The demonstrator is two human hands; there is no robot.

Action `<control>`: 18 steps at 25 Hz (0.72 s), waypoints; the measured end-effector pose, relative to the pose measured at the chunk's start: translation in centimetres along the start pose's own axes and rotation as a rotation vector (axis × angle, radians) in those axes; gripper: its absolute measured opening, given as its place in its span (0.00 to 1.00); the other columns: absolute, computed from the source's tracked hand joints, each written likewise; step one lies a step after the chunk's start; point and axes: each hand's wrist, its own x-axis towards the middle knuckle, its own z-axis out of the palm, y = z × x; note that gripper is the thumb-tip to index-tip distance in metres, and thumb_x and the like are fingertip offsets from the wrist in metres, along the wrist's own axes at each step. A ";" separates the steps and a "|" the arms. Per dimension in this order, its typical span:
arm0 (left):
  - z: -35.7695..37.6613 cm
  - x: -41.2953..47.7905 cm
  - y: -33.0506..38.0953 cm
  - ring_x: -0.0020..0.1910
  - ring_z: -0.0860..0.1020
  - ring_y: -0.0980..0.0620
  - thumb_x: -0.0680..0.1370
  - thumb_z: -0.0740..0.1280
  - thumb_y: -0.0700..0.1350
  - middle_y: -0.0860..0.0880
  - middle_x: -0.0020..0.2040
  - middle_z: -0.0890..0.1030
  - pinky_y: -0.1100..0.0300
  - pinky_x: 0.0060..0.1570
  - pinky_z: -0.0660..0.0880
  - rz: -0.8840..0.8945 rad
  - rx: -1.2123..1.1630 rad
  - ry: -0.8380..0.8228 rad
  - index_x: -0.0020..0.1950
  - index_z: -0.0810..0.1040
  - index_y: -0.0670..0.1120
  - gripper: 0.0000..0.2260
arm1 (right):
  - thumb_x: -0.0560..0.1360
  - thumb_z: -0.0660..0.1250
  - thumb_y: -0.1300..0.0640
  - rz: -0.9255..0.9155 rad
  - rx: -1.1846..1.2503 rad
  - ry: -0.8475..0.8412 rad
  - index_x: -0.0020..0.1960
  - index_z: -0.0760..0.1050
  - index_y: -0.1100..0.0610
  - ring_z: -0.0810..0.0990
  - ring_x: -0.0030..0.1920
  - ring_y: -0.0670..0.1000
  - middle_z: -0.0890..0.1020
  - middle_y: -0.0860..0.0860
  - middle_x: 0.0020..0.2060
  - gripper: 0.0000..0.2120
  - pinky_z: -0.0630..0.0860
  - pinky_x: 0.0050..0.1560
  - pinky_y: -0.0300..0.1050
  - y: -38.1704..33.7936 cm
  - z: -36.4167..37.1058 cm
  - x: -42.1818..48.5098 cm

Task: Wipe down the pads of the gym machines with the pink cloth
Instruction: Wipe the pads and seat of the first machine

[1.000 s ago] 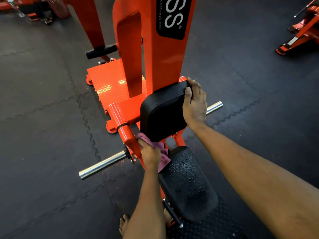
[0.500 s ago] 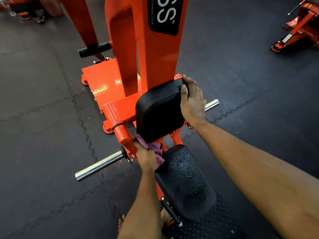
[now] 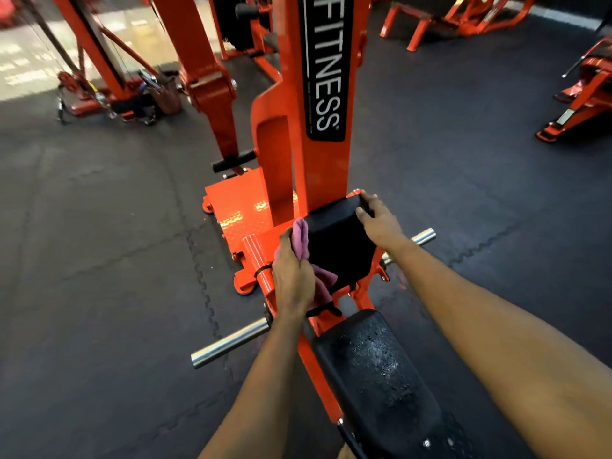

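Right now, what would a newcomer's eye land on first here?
The bright orange upright with its black FITNESS label dominates the centre. Just below it, the left hand holds the pink cloth against the left edge of the black upper pad, while the right hand grips the pad's top right corner. Nearer the camera, the seat pad is speckled with droplets.

1. The floor (image 3: 99, 260) is dark grey rubber. It is made of big mats that lock together along wiggly lines, like a puzzle.
2. A tall orange machine (image 3: 326, 160) stands on it in the middle, with its flat orange plate (image 3: 238, 200) down low at the mats.
3. A second machine (image 3: 457, 18) stands far back, and a third machine (image 3: 583, 104) stands at the right side.
4. At the back left, an orange frame (image 3: 96, 61) and a brown pot (image 3: 167, 97) sit near a pale shiny patch (image 3: 29, 61).
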 end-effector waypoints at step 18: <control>0.7 8.8 6.3 0.43 0.81 0.45 0.81 0.54 0.59 0.41 0.45 0.82 0.47 0.46 0.79 0.552 0.480 -1.016 0.51 0.78 0.45 0.21 | 0.85 0.57 0.60 0.338 1.274 0.262 0.65 0.77 0.58 0.83 0.52 0.38 0.81 0.50 0.63 0.13 0.77 0.57 0.32 2.1 11.6 -17.4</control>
